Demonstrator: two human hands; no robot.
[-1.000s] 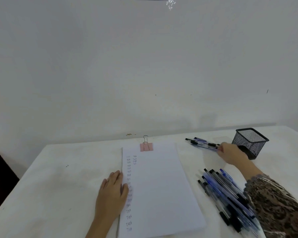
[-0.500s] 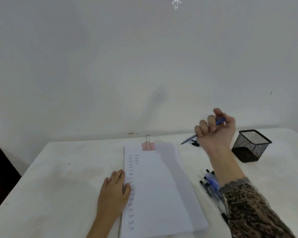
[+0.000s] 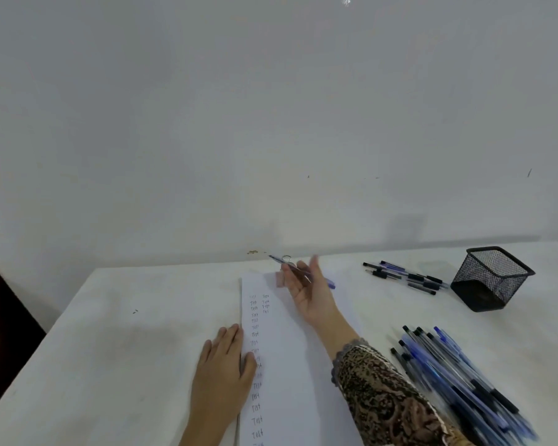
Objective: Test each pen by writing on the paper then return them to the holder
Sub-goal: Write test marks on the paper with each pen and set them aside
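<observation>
Right hand (image 3: pixel 310 294): raised above the top end of the paper, palm turned to 9 o'clock; fingers pinch the held pen, though motion blur hides the exact finger placement.
Held pen (image 3: pixel 331 283): blue barrel, off the sheet, tilted with one end toward 10 o'clock and the blue end toward 4 o'clock.
Left hand (image 3: pixel 223 375): flat, fingers straight and together, pressing on the paper's left edge; it holds nothing.
Paper (image 3: pixel 290 365): white sheet running from 12 to 6 o'clock at the table's centre, with a column of handwritten "Test" along its left margin and a shorter second column near the top.
Binder clip (image 3: pixel 281 280): pink, at the sheet's 12 o'clock edge, partly hidden by the right hand.
Holder (image 3: pixel 492 278): black mesh cup, upright, at 2 o'clock from the paper.
Small group of pens (image 3: pixel 406 277): lying flat just beside the holder, on its 9 o'clock side.
Heap of pens (image 3: pixel 458 378): at 4 o'clock from the paper, beside the patterned sleeve (image 3: pixel 384 397).
Table (image 3: pixel 126 349): white surface.
</observation>
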